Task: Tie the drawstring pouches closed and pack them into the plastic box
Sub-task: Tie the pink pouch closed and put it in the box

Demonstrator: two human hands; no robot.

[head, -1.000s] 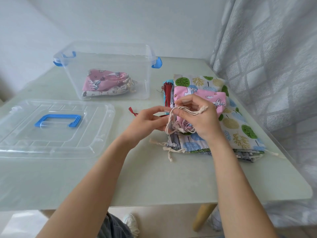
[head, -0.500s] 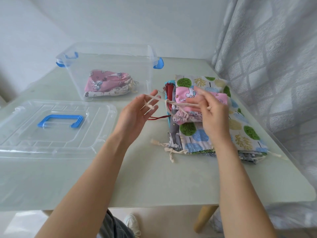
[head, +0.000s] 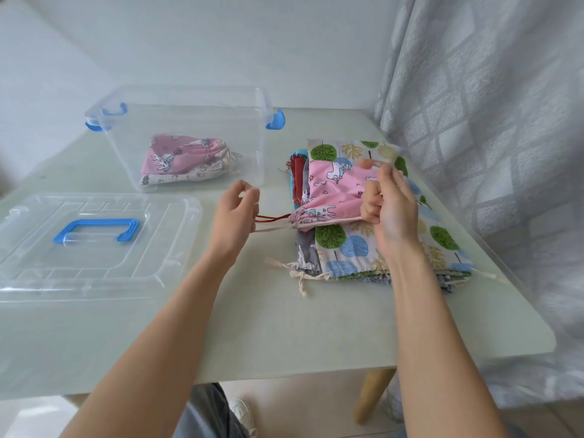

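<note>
A pink unicorn-print pouch (head: 335,191) lies on top of a stack of pouches (head: 354,248) at the right of the table, its mouth gathered towards the left. My left hand (head: 235,213) grips the cream drawstring (head: 271,228) and holds it taut to the left of the mouth. My right hand (head: 387,210) grips the other cord end, which runs along the pouch's lower edge. The clear plastic box (head: 252,147) with blue latches stands at the back, holding a tied pink pouch (head: 183,156) over a white printed one.
The box's clear lid (head: 94,248) with a blue handle lies at the left. A tree-print pouch tops the stack, with grey and red pouches beneath and loose cords (head: 294,270) at its front. A patterned curtain (head: 489,121) hangs along the table's right edge.
My hands have moved apart, left hand leftwards and right hand rightwards, drawing the cord taut. The pink pouch's mouth has gathered shut and the pouch has dropped flat onto the stack.
</note>
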